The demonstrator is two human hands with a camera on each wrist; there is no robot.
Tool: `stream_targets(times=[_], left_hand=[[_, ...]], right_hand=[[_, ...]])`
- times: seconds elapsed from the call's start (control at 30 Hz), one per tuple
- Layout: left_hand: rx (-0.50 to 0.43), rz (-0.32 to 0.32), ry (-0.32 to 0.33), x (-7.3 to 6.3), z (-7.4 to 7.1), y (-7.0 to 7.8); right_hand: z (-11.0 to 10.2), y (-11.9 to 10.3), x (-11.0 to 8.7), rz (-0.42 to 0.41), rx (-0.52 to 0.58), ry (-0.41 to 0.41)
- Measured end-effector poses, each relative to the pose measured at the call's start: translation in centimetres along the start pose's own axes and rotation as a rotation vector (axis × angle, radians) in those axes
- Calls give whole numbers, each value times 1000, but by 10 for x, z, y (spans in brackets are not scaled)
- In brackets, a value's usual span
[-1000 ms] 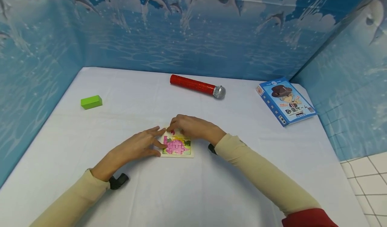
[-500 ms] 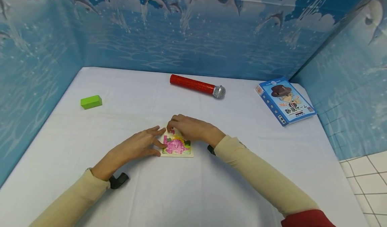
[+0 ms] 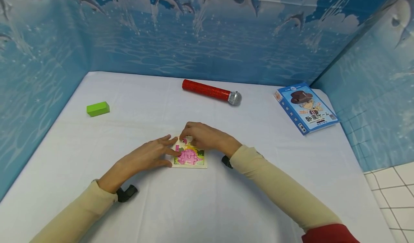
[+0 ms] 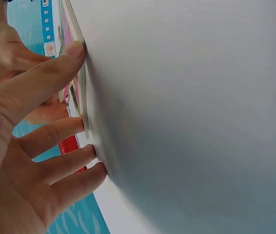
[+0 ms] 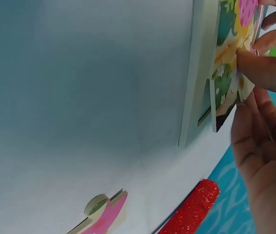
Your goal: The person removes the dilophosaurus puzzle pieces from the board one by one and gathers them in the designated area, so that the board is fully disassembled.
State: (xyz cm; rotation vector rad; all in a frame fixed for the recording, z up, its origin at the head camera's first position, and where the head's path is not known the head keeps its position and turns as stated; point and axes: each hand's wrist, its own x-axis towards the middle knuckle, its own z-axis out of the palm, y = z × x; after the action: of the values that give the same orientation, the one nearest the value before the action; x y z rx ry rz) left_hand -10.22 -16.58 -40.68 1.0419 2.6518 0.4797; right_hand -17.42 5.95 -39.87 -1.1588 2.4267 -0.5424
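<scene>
You look to be in the middle of putting a dinosaur puzzle together. The puzzle board lies flat in the middle of the table, on the near side of the red microphone. Your left hand is spread, with straight fingers touching the board's left side. Your right hand has bent fingers that seem to pinch a leafy puzzle piece at the far side, though they hide part of it. That piece is tipped up and pokes past the frame. I think your next move calls for lining it up and pressing it flat. A pink loose piece on the table seems to need a spot too. The board looks almost square, so I see no clear long way. Its near edge runs left to right, and the pink dinosaur seems to stretch that way too.
</scene>
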Motion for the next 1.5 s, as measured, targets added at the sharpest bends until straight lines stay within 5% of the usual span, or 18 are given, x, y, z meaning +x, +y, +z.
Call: stream_targets(times=[0.17,0.4,1.2,1.5], left_hand=[[2,-9,-7,1,0,0],[-2,-20,-18,1,-1,0],[1,-26,-12,1,-3,3],[-6,-29,-27,1,-4,3]], right_hand=[[-1,2,-2,65,-7,68],[0,11,-8,24,37,109],[5,8,-10,104,63,124],[6,13,-16,53,229,215]])
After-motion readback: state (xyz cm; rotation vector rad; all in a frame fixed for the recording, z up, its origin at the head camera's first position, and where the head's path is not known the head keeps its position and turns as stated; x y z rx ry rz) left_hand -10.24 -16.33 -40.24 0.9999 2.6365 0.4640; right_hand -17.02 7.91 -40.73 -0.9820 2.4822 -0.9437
